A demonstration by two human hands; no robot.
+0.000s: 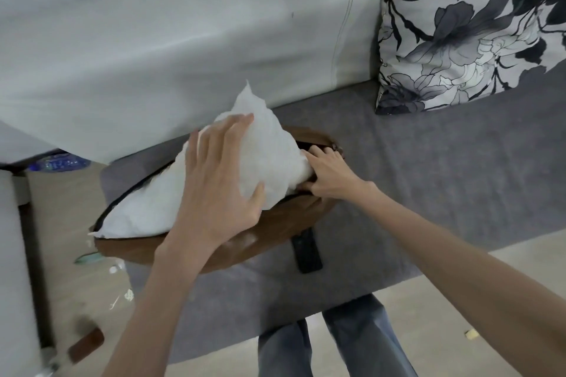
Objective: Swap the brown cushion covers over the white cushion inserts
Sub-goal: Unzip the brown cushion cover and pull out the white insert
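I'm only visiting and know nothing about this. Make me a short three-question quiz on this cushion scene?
1. True or false: the white insert is fully inside the brown cover.
2. Which hand lies flat on the insert: A left, B right?
3. What dark object lies on the grey seat beside the cover?

Key
1. False; much of it sticks out of the opening.
2. A; the left hand presses it, while the right hand grips the cover's opening.
3. A remote control.

Bare forearms, no sleeves visible; blue-grey jeans point(352, 343) on both legs.
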